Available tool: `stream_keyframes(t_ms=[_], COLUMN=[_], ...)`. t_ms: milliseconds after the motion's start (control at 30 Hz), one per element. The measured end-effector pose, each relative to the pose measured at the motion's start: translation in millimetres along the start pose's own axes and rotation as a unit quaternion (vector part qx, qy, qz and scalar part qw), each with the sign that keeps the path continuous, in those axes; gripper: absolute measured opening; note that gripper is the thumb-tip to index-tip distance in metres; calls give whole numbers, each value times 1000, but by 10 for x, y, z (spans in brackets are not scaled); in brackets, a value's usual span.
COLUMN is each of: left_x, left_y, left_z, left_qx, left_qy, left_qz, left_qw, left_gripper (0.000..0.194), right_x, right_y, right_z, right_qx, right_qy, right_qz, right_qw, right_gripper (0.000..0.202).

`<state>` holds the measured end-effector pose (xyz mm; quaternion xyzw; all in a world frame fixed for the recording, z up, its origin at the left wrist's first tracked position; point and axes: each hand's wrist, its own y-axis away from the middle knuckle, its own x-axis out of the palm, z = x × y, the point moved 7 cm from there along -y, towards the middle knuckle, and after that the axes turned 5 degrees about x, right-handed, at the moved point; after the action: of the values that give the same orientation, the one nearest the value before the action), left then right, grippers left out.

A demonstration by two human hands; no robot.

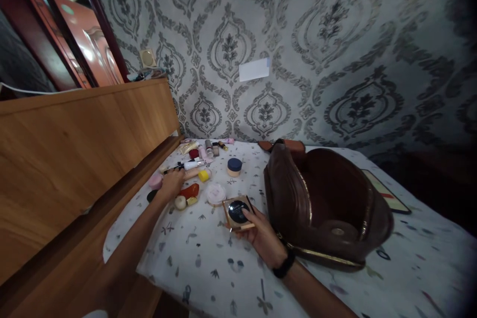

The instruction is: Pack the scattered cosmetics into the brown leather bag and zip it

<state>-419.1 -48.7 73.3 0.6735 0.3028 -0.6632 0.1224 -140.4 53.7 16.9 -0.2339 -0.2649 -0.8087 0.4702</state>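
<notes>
In my right hand (263, 236) is a square gold powder compact (237, 211) with a round dark centre, my thumb on its top. My left hand (173, 180) reaches into the cosmetics at the left; its fingertips are over dark slim items, and I cannot make out whether it grips one. Beside it lie a pink sponge (155, 181), a red-orange item (190, 191) and a tube with a yellow cap (203, 175). A round clear-lidded case (215, 193) sits just left of the compact. Behind stands a jar with a navy lid (234, 166).
A brown leather bag (328, 198) gapes unzipped to the right of my right hand. A flat dark-edged item (387, 194) lies behind it. Several small bottles and tubes (209, 148) are near the wall. A wooden panel (89, 144) borders the left side.
</notes>
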Motion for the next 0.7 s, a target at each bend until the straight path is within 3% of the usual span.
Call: stream_keyframes(t_ms=[133, 233, 333, 500, 700], left_x=[48, 15, 14, 177, 210], left_y=[-270, -491, -702, -1008, -1068], left_z=[-116, -94, 48, 319, 537], left_qx=[-19, -51, -100, -159, -166], left_qy=[-24, -40, -51, -41, -51], left_qz=[22, 21, 30, 81, 67], left_qw=[999, 998, 993, 983, 983], left_gripper=[23, 25, 30, 37, 37], right_x=[-12, -26, -38, -53, -92], right_y=[-6, -13, -15, -5, -20], right_z=[-14, -28, -41, -53, -54], right_qx=[2, 2, 6, 30, 37], right_qy=[-3, -16, -25, -30, -51], right_qz=[-8, -10, -10, -23, -39], right_qw=[1000, 1000, 1000, 999, 997], right_gripper=[56, 57, 58, 68, 70])
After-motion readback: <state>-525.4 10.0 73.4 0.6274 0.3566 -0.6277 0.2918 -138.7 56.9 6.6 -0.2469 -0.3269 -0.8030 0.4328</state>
